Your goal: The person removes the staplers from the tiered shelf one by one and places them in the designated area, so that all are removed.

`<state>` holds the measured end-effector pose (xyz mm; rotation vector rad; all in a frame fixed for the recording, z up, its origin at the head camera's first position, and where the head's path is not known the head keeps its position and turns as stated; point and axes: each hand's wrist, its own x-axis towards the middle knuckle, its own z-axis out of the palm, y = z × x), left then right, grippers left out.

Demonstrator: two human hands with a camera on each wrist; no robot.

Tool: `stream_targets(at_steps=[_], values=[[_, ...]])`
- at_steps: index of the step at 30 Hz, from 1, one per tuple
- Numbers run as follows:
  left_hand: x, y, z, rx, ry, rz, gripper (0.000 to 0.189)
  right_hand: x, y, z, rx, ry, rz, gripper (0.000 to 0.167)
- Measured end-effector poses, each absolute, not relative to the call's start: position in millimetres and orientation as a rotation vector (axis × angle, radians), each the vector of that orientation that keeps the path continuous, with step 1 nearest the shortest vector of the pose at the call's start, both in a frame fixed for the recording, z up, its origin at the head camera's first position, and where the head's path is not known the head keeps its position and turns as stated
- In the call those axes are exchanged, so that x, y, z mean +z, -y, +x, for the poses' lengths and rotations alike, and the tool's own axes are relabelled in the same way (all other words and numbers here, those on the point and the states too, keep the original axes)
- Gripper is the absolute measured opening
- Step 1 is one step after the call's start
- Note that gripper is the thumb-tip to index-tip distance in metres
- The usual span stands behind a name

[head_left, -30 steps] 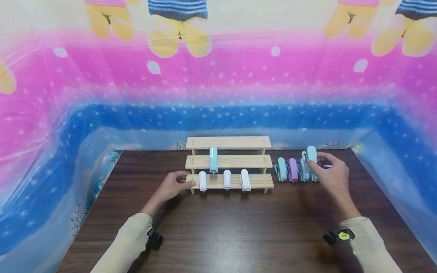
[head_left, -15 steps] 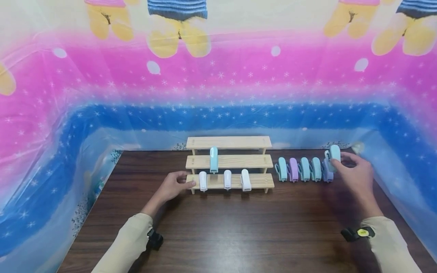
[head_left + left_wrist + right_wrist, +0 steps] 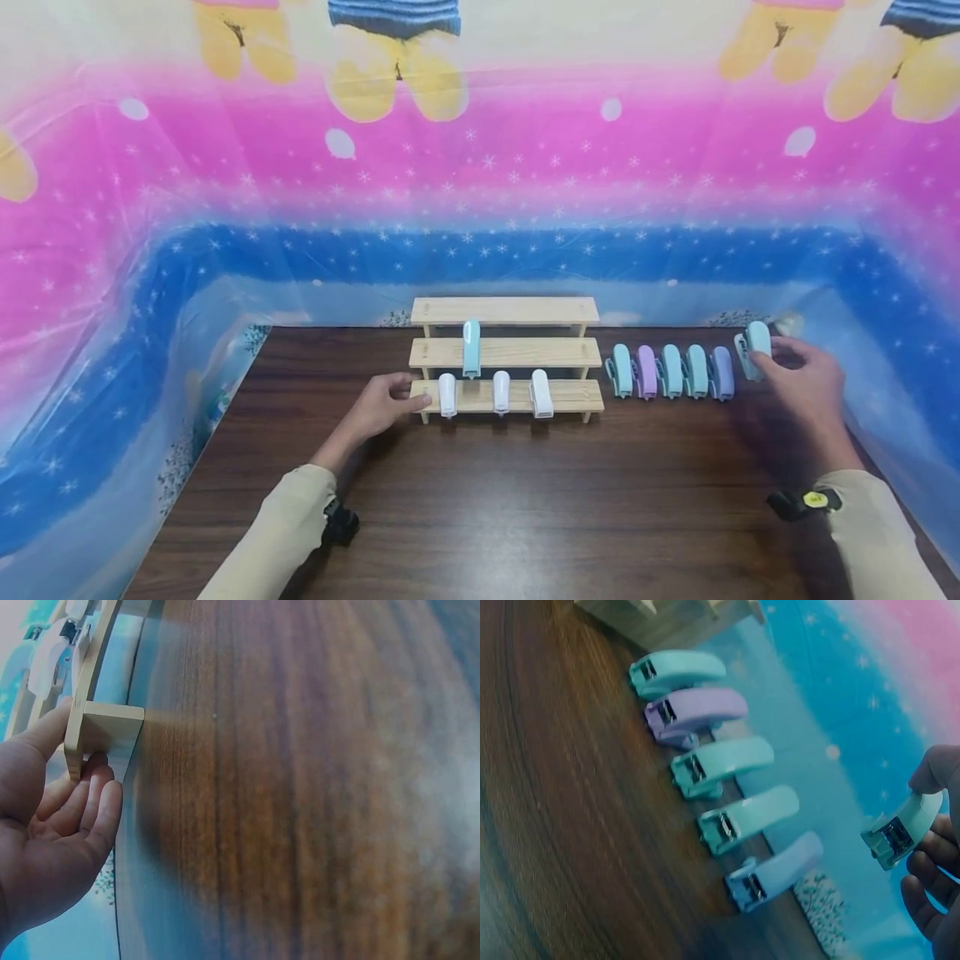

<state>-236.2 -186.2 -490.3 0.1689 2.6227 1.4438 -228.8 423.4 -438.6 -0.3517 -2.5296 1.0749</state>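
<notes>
My right hand pinches a mint-green plastic clip by its curved handle, thumb against one side. In the right wrist view the clip is apart from the row, its metal spring showing. My left hand grips the left end of the lowest tier of a wooden three-step stand. In the left wrist view, the thumb lies over the board and the fingers curl beneath it. Three white clips sit along that tier's front edge, and a light-blue clip is on the middle tier.
Right of the stand, a row of clips stands on the dark wooden table: green, purple, two more green, and lavender-blue. A patterned cloth hangs behind the table and along its sides.
My right hand has carried the mint-green clip rightward, from above the row's green clips past the lavender-blue one at its end. The left hand stays on the stand.
</notes>
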Motion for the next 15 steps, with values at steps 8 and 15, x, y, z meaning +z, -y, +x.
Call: stream_targets(at_steps=[8,15], values=[[-490,186,-236,1.446,-2.613,0.163,0.055,-453,-440,-234,1.028,2.583,-0.338,0.061],[-491,187,-235,1.438,-2.628,0.192,0.058,-470,-449,-239,1.020,2.637,-0.362,0.067]])
